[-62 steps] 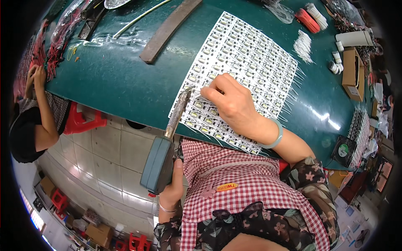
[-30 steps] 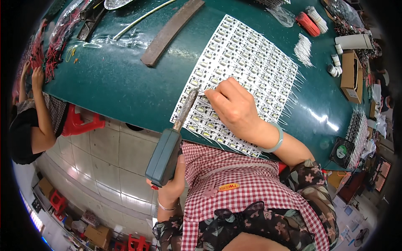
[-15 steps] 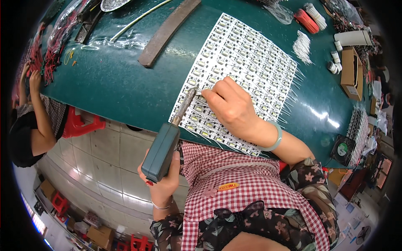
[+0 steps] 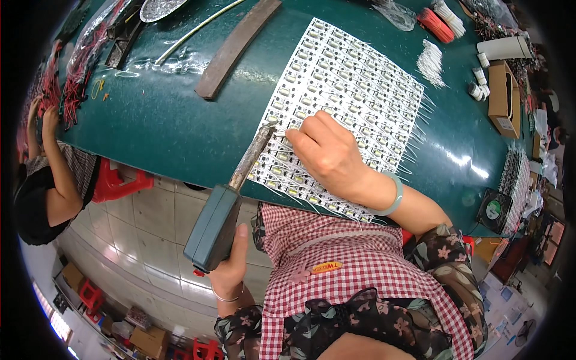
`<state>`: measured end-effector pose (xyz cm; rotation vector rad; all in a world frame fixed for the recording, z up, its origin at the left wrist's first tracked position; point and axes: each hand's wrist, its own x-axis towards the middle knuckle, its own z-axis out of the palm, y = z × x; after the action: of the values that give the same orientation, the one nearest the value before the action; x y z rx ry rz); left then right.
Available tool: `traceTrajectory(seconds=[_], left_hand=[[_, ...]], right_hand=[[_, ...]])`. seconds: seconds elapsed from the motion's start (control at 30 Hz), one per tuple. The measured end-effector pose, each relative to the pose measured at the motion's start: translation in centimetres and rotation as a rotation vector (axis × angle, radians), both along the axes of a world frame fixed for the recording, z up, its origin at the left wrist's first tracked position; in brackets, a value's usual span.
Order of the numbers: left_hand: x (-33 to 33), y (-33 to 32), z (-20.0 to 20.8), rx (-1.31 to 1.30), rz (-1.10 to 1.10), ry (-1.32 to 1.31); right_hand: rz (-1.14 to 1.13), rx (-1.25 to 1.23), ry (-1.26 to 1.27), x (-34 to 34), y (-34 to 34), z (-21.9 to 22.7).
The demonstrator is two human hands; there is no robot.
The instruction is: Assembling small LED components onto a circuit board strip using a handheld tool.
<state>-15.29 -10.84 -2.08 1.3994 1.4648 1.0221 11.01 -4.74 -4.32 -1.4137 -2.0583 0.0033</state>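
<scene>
My left hand point(image 4: 233, 264) is closed round the handle of a green soldering gun point(image 4: 213, 228). The gun's long metal barrel slants up to the left part of a white LED circuit board panel point(image 4: 309, 57), its tip just left of my right fingertips. Small yellowish LEDs in rows and many thin white wires cover the panel. My right hand point(image 4: 329, 155) rests over the panel, finger and thumb pinched on a thin white wire point(image 4: 280, 131) beside the tip. The wire's far end is hidden under the hand.
A brown bar point(image 4: 237, 51) lies left of the panel on the green table point(image 4: 156, 120). Bundles of red wires point(image 4: 435, 25) and white wires point(image 4: 431, 63) sit at the far right, near a cardboard box point(image 4: 504, 102). At left, another person's arms point(image 4: 60, 156) handle red wires.
The soldering gun and my left hand have swung to the left and slightly down, with the tip shifting a little left. My right hand has moved slightly left, still pinching.
</scene>
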Motion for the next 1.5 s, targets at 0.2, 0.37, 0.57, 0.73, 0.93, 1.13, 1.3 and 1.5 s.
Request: traceTrajectory(seconds=[0.2,0.37,0.57,0.73,0.93,1.13,1.3,1.5], left_hand=[[-0.3,0.3,-0.2,0.039,-0.105,0.06],[0.2,0.4,0.3,0.008,-0.045,0.034],[0.4,0.3,0.1,0.027,-0.017,-0.029],[0.6,0.2,0.0,-0.012,-0.003,-0.075],[0.4,0.1,-0.3,0.035,-0.082,0.019],[0.6,0.2,-0.2,-0.035,-0.068,0.027],[1.9,0.9,1.0,-0.087,0.02,0.064],[1.6,0.9,0.9,-0.027,-0.022,0.135]], right_hand=[[-0.005,0.005,0.018,-0.1,0.0,0.1],[-0.011,-0.012,0.031,-0.1,-0.1,0.0],[-0.009,-0.056,0.036,1.1,-0.4,1.9],[0.013,-0.072,0.06,1.8,0.2,2.5],[0.026,-0.065,0.046,1.7,0.8,1.0],[0.026,-0.077,0.033,1.6,0.9,1.0],[0.028,-0.073,0.024,1.6,0.9,0.9],[0.029,-0.065,0.018,1.4,0.8,1.1]])
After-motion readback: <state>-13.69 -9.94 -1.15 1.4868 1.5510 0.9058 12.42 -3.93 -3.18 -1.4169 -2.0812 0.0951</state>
